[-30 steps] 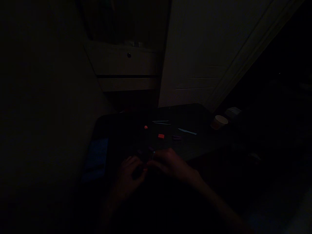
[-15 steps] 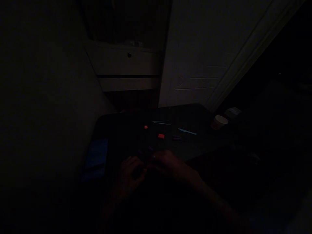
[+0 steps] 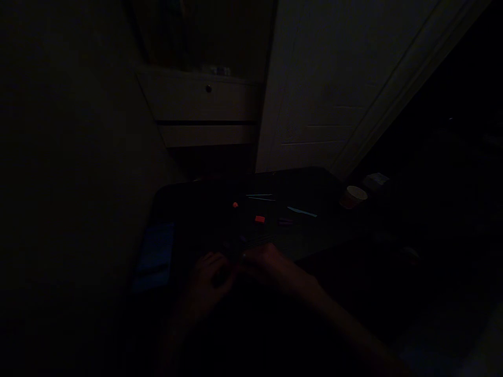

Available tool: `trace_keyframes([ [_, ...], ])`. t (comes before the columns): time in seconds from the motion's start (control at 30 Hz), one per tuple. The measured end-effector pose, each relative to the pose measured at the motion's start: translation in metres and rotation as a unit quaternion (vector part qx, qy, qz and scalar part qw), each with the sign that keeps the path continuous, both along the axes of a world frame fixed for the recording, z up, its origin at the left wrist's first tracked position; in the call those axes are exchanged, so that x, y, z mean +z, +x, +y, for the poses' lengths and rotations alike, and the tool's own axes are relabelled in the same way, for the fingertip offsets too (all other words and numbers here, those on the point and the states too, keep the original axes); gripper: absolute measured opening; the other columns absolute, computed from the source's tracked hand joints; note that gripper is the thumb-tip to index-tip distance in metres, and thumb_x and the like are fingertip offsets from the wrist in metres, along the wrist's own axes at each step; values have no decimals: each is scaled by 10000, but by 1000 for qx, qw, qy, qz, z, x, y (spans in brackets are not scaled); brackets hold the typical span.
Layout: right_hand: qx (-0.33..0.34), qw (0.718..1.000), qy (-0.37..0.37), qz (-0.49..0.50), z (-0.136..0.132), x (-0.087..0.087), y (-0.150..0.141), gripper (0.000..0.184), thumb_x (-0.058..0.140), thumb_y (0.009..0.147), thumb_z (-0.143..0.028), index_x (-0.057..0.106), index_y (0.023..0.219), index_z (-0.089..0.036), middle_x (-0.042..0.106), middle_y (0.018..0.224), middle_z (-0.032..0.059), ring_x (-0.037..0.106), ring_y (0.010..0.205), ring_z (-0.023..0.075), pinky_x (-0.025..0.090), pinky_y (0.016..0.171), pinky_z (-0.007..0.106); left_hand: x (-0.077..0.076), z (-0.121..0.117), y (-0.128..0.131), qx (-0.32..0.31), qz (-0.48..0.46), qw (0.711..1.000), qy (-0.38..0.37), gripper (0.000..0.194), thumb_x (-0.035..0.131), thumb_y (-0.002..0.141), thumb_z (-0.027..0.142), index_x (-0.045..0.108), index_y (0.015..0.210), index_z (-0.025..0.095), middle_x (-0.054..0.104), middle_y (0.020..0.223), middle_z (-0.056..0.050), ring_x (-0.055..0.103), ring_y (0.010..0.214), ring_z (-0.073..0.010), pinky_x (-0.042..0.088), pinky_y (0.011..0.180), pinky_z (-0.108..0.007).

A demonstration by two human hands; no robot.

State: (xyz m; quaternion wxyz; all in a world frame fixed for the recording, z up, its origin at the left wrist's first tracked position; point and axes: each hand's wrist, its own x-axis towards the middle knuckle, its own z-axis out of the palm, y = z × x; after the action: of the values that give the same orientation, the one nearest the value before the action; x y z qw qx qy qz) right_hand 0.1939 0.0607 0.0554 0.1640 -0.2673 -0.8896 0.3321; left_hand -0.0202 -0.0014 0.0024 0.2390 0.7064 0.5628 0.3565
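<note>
The left hand [image 3: 210, 277] and right hand [image 3: 271, 263] are close together, fingers bent; it's too dark to tell what they hold. A red block [image 3: 260, 219] lies at one o'clock from them on the worktop [image 3: 322, 230]. It seems light, maybe soft, best pinched by its ends.

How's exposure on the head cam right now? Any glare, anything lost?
Head view: heavily underexposed, no strong glare; the left hand and right hand show only dimly, and whatever is between them is too dark to tell. Head view: the red block and pale blue knife-shaped tool stand out; the area below the hands goes near black.
</note>
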Motion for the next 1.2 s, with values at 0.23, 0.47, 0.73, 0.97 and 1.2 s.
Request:
trace_keyframes([
  [0.23,7,999,27,23,-2,-5,-2,139,689,1050,-164,769,1158,-198,832,1097,67,789,1058,218,545,937,278,2,1,-1,0,5,1000,-9,44,717,874,264,753,885,242,804,958,-39,730,937,-261,566,867,-426],
  [0.47,4,999,45,23,1,-18,-1,93,679,1066,-226,762,1075,-185,828,1001,59,782,899,186,541,814,244,-2,1,-4,-7,5,1000,-15,54,718,863,245,762,893,249,809,966,-38,723,933,-253,558,891,-428],
  [0.73,-11,996,57,63,0,-35,0,130,663,1080,-277,751,1046,-187,817,856,35,771,775,171,540,737,231,2,1,-2,-23,3,999,-22,63,714,913,257,760,876,235,797,954,-20,724,949,-244,553,880,-404],
  [0.97,-56,991,56,109,-8,-50,2,221,625,1100,-337,752,997,-188,825,848,40,778,750,173,548,721,236,2,2,-2,-21,-1,1000,-16,48,726,910,245,761,878,241,794,947,-14,729,932,-238,545,866,-397],
  [1.2,-81,984,54,146,-13,-42,10,247,602,1108,-355,778,1064,-187,829,853,51,782,750,181,552,729,249,-4,0,-3,-20,-6,1000,5,49,737,899,221,750,885,267,794,954,16,719,953,-221,530,908,-390],
])
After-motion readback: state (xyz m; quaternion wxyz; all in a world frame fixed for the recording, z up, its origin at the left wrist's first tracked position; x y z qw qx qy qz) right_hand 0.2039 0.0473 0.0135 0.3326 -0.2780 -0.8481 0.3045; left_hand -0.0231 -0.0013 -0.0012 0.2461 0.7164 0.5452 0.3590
